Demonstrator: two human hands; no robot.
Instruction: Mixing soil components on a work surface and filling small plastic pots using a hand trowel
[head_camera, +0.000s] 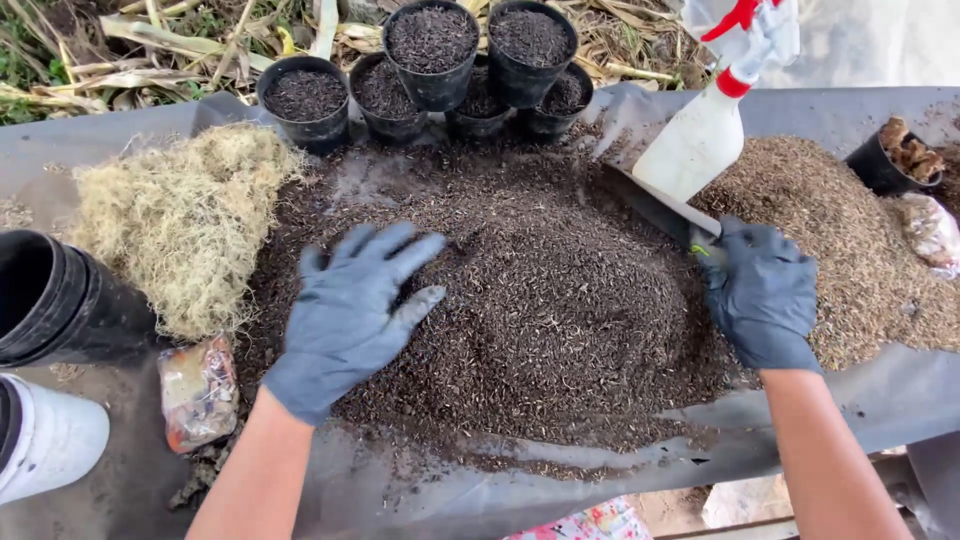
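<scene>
At the far left a stack of black pots (55, 300) lies on its side beside a clump of dry moss (185, 220), and just right of these the left hand (350, 315), gloved and spread flat with nothing gripped, is pressed onto the mound of dark potting mix (560, 310) heaped at the middle of the grey sheet (420, 490). Filled black pots (430, 50) are ranged beyond the mound. At its right edge the right hand (762, 295) is closed on a trowel (655, 210), its blade slanted up-left across the mix beneath a white spray bottle (695, 140).
</scene>
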